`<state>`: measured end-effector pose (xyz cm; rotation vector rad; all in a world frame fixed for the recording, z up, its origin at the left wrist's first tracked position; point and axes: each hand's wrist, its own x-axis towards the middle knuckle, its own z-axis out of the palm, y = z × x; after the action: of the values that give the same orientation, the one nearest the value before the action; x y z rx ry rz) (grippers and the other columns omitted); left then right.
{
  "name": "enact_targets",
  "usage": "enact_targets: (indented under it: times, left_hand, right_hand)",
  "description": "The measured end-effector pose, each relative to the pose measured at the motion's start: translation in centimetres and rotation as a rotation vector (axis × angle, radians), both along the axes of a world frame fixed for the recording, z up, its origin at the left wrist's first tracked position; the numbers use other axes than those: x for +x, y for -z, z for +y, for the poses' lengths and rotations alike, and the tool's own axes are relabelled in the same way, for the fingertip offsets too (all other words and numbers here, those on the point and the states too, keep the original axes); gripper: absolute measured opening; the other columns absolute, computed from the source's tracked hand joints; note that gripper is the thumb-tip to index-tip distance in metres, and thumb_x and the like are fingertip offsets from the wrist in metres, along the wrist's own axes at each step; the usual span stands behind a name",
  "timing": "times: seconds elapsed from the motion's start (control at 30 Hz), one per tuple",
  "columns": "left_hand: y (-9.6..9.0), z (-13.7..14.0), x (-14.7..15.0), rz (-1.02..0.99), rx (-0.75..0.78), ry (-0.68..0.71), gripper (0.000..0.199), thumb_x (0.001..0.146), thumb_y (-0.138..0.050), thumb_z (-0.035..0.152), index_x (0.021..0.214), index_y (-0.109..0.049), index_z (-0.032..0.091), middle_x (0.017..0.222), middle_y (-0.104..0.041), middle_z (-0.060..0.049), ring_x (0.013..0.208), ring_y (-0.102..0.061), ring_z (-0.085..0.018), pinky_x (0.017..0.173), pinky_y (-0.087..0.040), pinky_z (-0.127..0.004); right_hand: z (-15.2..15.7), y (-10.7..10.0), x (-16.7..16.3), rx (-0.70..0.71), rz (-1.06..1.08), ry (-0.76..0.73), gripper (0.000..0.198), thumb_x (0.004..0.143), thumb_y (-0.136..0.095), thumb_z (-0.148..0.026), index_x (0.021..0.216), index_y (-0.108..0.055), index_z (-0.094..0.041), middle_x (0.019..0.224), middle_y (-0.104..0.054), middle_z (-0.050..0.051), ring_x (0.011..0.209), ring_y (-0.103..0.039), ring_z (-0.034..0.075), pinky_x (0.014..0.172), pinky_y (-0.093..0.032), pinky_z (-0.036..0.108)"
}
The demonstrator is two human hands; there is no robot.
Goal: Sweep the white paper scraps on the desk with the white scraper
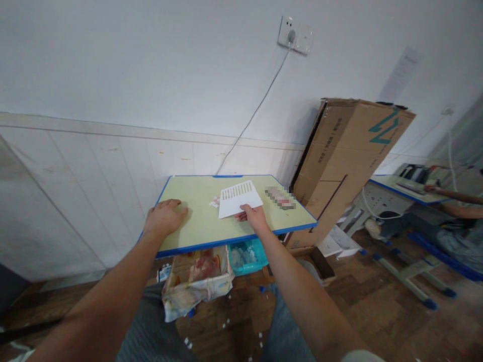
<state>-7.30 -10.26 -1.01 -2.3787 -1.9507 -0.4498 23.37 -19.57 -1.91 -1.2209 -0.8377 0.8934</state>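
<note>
My right hand [252,217] grips the near edge of a white card [237,203], thumb on top and fingers underneath. A row of greenish narrow strips or slots runs along the card's far side; I cannot tell which. The card is tilted over a pale green table [204,231] with a blue rim. Against the table's left edge rests my left hand [166,218], palm down, holding nothing. Small white and pinkish pieces [215,202] lie just left of the card. A blurred-out flat item [281,197] lies to its right.
Under the tabletop sit a stained, cloth-lined box [199,281] and a turquoise basket [249,256] with whitish contents. A tall cardboard box [347,161] leans by the table's right. A cable [260,103] hangs from the wall socket. Another person's arm [456,196] shows at a second table.
</note>
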Motion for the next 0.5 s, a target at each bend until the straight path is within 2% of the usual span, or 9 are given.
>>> enact_targets:
  times: [0.13,0.5]
  left_hand:
    - [-0.08,-0.25,0.17,0.0,0.006,0.003,0.076,0.113,-0.043,0.054,0.169,-0.076,0.014,0.18,-0.072,-0.022,0.168,-0.066,-0.043,0.137,-0.053,-0.056]
    - [-0.33,-0.35,0.12,-0.011,-0.011,0.018,0.076,0.114,-0.045,0.055,0.168,-0.077,0.013,0.179,-0.072,-0.023,0.167,-0.067,-0.042,0.138,-0.052,-0.054]
  right_hand:
    - [-0.02,0.02,0.23,-0.006,0.001,0.004,0.015,0.089,-0.082,-0.016,0.085,-0.071,-0.025,0.062,-0.08,0.001,0.052,-0.075,0.021,0.052,-0.058,0.025]
    - [-0.18,0.1,0.19,-0.006,-0.022,-0.02,0.01,0.089,-0.081,-0.019,0.089,-0.073,-0.024,0.062,-0.081,0.002,0.056,-0.079,0.022,0.052,-0.061,0.025]
